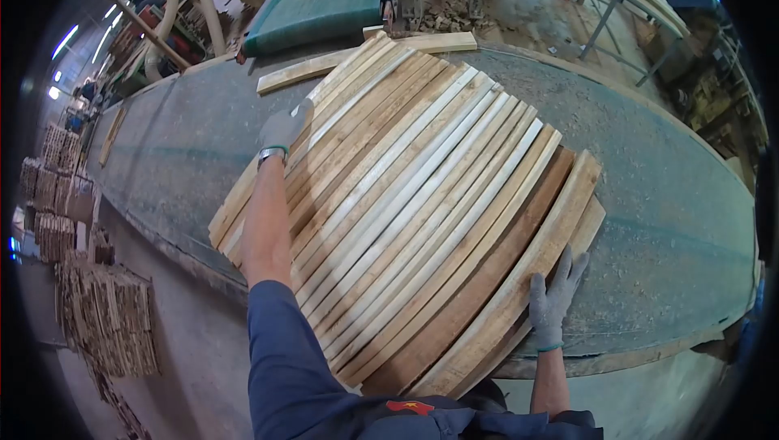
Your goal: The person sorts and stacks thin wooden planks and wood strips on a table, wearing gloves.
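Observation:
A wide row of wooden strips (418, 164), pale and brown, lies side by side at a slant across the worktable, the near ends close to my body. Several strips are slightly bowed. My left hand (284, 127), in a grey glove, is closed around the outer strip at the row's left side, near its far end; its fingers are partly hidden. My right hand (557, 300), also gloved in grey, rests against the outer right strip (587, 225) with its fingers spread.
The grey-green worktable (665, 196) carries sawdust and chips. Loose wooden pieces (304, 71) lie beyond the row. A green conveyor belt (320, 2) meets the far edge. Stacked wood (105, 314) stands on the floor at left, and a metal rack (625, 10) at far right.

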